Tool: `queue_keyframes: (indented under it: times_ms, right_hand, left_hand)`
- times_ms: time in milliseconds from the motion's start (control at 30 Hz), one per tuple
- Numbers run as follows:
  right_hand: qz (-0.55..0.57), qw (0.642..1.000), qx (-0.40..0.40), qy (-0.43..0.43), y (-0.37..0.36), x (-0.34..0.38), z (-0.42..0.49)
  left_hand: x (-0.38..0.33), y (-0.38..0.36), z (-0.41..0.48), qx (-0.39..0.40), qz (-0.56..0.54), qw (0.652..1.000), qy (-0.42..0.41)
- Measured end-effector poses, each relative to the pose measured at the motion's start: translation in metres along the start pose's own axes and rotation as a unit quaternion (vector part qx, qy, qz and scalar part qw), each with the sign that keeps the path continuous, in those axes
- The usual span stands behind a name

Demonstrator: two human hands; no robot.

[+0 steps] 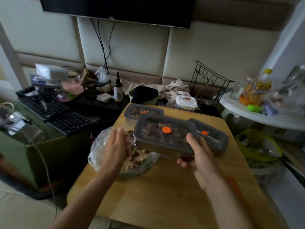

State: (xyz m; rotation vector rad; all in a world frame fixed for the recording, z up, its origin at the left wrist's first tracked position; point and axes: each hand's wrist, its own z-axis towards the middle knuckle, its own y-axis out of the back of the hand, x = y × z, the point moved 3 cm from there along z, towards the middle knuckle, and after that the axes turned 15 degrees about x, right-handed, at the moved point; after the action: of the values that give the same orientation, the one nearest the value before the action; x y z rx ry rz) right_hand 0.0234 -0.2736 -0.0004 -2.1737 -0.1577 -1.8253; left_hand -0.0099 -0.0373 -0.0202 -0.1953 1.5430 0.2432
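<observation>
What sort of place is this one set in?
Probably a lived-in room at home, not a proper kitchen: padded wall panels under a wall-mounted screen, keyboards among clutter, and a small wooden table where the right hand holds a lidded food container.

Two bare forearms with nothing worn on them, left forearm (92,187) long and slim from the lower left of the frame, right forearm (226,200) from the lower right, left hand (118,144) showing its back, right hand (200,158) showing a short, round thumb
</observation>
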Motion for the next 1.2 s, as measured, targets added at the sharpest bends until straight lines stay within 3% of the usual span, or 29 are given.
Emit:
queue_keyframes:
  times_ms: [100, 167, 233, 300, 433, 567, 633, 733, 800, 867, 933, 1000, 1200]
  right_hand:
    - [0.001, 1.0, -0.004, 0.016, -0.022, 0.017, 0.045]
    - [-0.008, 1.0, -0.012, 0.026, -0.037, 0.028, 0.081]
    - [-0.011, 1.0, -0.012, 0.025, -0.049, 0.034, 0.119]
    - [-0.003, 1.0, -0.006, 0.01, -0.058, 0.04, 0.154]
    - [-0.019, 0.998, -0.01, -0.057, -0.072, 0.046, 0.204]
    - [-0.115, 0.984, -0.05, -0.128, -0.072, 0.044, 0.226]
    - [-0.261, 0.948, -0.09, -0.155, -0.066, 0.045, 0.226]
    - [-0.505, 0.839, -0.146, -0.141, -0.064, 0.048, 0.222]
    - [-0.595, 0.78, -0.174, -0.085, -0.073, 0.048, 0.217]
    - [-0.667, 0.73, -0.149, 0.011, -0.087, 0.045, 0.215]
    - [-0.698, 0.714, -0.041, 0.044, -0.097, 0.033, 0.219]
    - [-0.704, 0.71, 0.032, 0.011, -0.1, 0.017, 0.224]
    - [-0.727, 0.686, 0.026, 0.015, -0.103, 0.004, 0.218]
  left_hand:
    - [0.008, 0.01, 0.011, -0.022, 0.2, 0.979, -0.028]
    - [0.011, 0.014, 0.02, -0.03, 0.366, 0.927, -0.081]
    - [0.016, 0.015, 0.027, -0.014, 0.456, 0.884, -0.1]
    - [0.02, 0.016, 0.034, -0.007, 0.492, 0.866, -0.092]
    - [0.023, 0.025, 0.044, 0.01, 0.463, 0.884, -0.07]
    - [0.027, 0.031, 0.051, 0.009, 0.444, 0.891, -0.09]
    - [0.029, 0.033, 0.052, 0.012, 0.439, 0.892, -0.103]
    - [0.029, 0.036, 0.052, 0.011, 0.432, 0.895, -0.11]
    - [0.029, 0.036, 0.051, 0.008, 0.435, 0.893, -0.113]
    - [0.029, 0.036, 0.051, 0.007, 0.428, 0.897, -0.107]
    - [0.029, 0.035, 0.049, 0.003, 0.425, 0.898, -0.112]
    - [0.029, 0.034, 0.049, 0.0, 0.429, 0.896, -0.117]
    - [0.027, 0.03, 0.046, 0.006, 0.442, 0.889, -0.121]
